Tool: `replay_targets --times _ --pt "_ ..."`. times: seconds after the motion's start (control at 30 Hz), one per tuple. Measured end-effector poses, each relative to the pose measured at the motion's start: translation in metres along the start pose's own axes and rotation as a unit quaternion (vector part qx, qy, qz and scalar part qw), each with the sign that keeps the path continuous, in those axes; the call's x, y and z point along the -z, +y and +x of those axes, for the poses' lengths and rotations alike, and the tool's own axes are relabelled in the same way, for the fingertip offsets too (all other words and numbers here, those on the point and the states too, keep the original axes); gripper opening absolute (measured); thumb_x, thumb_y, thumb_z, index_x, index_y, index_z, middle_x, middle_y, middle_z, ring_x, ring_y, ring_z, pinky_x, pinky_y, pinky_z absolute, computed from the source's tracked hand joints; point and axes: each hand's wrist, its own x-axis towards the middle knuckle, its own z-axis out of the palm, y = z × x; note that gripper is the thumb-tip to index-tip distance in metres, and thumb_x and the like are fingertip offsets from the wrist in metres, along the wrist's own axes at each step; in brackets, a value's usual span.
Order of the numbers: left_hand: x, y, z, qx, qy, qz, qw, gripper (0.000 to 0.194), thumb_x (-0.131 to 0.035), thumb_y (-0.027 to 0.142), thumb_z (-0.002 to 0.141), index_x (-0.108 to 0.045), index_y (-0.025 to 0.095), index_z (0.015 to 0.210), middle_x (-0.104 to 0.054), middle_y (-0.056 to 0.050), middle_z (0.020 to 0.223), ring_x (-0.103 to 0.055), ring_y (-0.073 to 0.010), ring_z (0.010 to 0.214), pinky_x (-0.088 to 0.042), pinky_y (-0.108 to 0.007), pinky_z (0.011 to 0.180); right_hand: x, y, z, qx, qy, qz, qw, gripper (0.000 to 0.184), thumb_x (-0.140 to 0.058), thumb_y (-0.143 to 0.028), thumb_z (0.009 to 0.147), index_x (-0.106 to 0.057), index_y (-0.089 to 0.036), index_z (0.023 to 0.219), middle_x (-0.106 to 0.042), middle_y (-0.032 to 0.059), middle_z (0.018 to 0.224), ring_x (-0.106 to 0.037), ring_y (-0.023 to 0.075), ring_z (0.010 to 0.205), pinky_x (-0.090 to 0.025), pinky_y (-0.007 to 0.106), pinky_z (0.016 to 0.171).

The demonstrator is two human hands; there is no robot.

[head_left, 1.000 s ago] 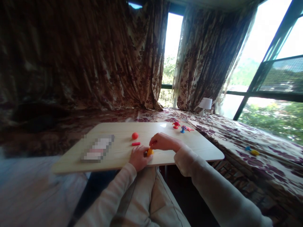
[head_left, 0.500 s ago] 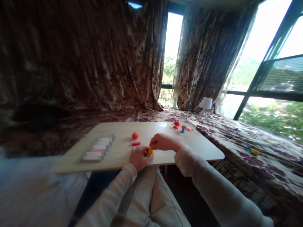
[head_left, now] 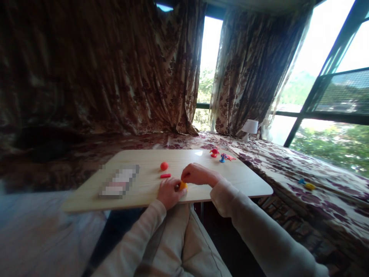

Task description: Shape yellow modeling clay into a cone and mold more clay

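My left hand (head_left: 170, 192) is closed around a small yellow-orange piece (head_left: 183, 186) at the near edge of the table. The fingers hide part of the piece, so its kind does not show. Just above it, my right hand (head_left: 197, 174) bends down with its fingertips pinched at the top of the piece. What sits between those fingertips is too small to make out. Beyond the left hand lie a short red stick (head_left: 165, 176) and an orange-red ball (head_left: 164, 166).
Small toy figures, one red (head_left: 214, 153) and one blue (head_left: 223, 157), stand at the table's far right beside a pink starfish-like piece (head_left: 231, 157). A blurred-out flat object (head_left: 119, 181) lies on the left of the pale table (head_left: 150, 194). A white lamp (head_left: 250, 127) stands behind.
My right hand has shifted very slightly left and down over the yellow-orange piece. The left hand keeps its hold; the other things lie where they were.
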Motion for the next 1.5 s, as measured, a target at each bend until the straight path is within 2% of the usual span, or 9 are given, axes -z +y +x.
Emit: replay_targets --times 0.13,0.27,0.4,0.53,0.7,0.9,1.0,1.2,1.5 --pt "0.0 0.0 0.0 -0.002 -0.001 0.0 1.0 0.012 -0.063 0.031 0.072 -0.067 0.021 0.079 -0.069 -0.003 0.082 -0.059 -0.0217 0.088 -0.041 -0.038 0.089 0.001 -0.003 -0.001 0.0 0.013 0.0 1.0 0.02 -0.057 -0.01 0.071 -0.076 -0.013 0.075 -0.069 0.0023 0.066 -0.054 0.0103 0.06 -0.036 0.019 0.056" --pt "-0.001 -0.001 -0.001 0.0 0.004 -0.004 1.0 0.016 -0.064 0.03 0.07 -0.068 0.023 0.084 -0.069 -0.002 0.084 -0.06 -0.0221 0.09 -0.04 -0.039 0.092 0.003 -0.001 -0.002 0.005 0.028 0.009 1.0 0.022 -0.054 -0.016 0.077 -0.076 -0.013 0.081 -0.068 0.0015 0.066 -0.052 0.0097 0.06 -0.035 0.019 0.056" --pt "-0.002 -0.002 -0.001 -0.001 0.005 -0.006 1.0 0.016 -0.064 0.031 0.07 -0.068 0.023 0.084 -0.07 -0.002 0.084 -0.06 -0.022 0.09 -0.04 -0.038 0.092 0.002 0.003 -0.002 0.006 0.015 0.014 1.0 0.02 -0.058 -0.013 0.072 -0.076 -0.013 0.078 -0.068 0.0001 0.064 -0.051 0.009 0.059 -0.035 0.018 0.054" --pt "-0.002 -0.002 0.0 -0.005 0.001 -0.005 1.0 0.016 -0.063 0.03 0.07 -0.068 0.023 0.084 -0.07 -0.002 0.085 -0.06 -0.022 0.09 -0.04 -0.038 0.091 0.001 0.002 -0.002 0.006 0.025 0.009 1.0 0.021 -0.055 -0.013 0.073 -0.076 -0.011 0.075 -0.066 0.0009 0.061 -0.048 0.0087 0.056 -0.034 0.019 0.054" --pt "0.0 -0.001 -0.001 -0.007 -0.005 -0.008 1.0 0.015 -0.063 0.029 0.071 -0.068 0.022 0.083 -0.069 -0.002 0.084 -0.06 -0.022 0.089 -0.039 -0.039 0.092 0.003 0.001 -0.003 0.009 0.022 0.013 1.0 0.022 -0.056 -0.015 0.074 -0.076 -0.013 0.083 -0.069 0.0016 0.069 -0.053 0.0093 0.06 -0.036 0.018 0.056" --pt "-0.001 0.0 -0.002 0.01 0.013 -0.02 1.0 0.022 -0.065 0.032 0.07 -0.063 0.021 0.089 -0.068 -0.002 0.085 -0.06 -0.0206 0.088 -0.041 -0.039 0.091 0.002 0.0 -0.002 0.001 0.025 0.002 1.0 0.023 -0.054 -0.01 0.073 -0.076 -0.012 0.079 -0.069 0.0022 0.065 -0.052 0.0095 0.059 -0.035 0.019 0.055" --pt "-0.001 0.0 -0.002 0.014 0.018 -0.022 1.0 0.019 -0.066 0.029 0.069 -0.062 0.021 0.086 -0.068 -0.002 0.085 -0.061 -0.0197 0.086 -0.043 -0.037 0.088 0.003 0.0 -0.002 -0.005 0.029 0.0 1.0 0.023 -0.055 -0.013 0.074 -0.076 -0.013 0.081 -0.069 0.0022 0.066 -0.053 0.0094 0.059 -0.035 0.018 0.053" --pt "0.0 0.0 -0.001 0.009 0.012 -0.012 1.0 0.018 -0.065 0.024 0.067 -0.063 0.022 0.085 -0.069 -0.002 0.085 -0.06 -0.0205 0.087 -0.041 -0.038 0.09 0.0 0.003 -0.001 -0.003 0.006 -0.005 1.0 0.025 -0.061 -0.015 0.07 -0.076 -0.017 0.09 -0.071 0.0014 0.071 -0.054 0.0096 0.058 -0.037 0.018 0.054" --pt "0.001 0.001 -0.001 0.007 0.002 -0.002 1.0 0.013 -0.062 0.025 0.068 -0.063 0.021 0.081 -0.069 -0.002 0.084 -0.059 -0.0213 0.087 -0.039 -0.039 0.091 -0.007 0.002 0.002 -0.002 0.019 -0.022 1.0 0.023 -0.057 -0.011 0.069 -0.077 -0.015 0.081 -0.072 0.0049 0.072 -0.058 0.0126 0.063 -0.038 0.02 0.058"
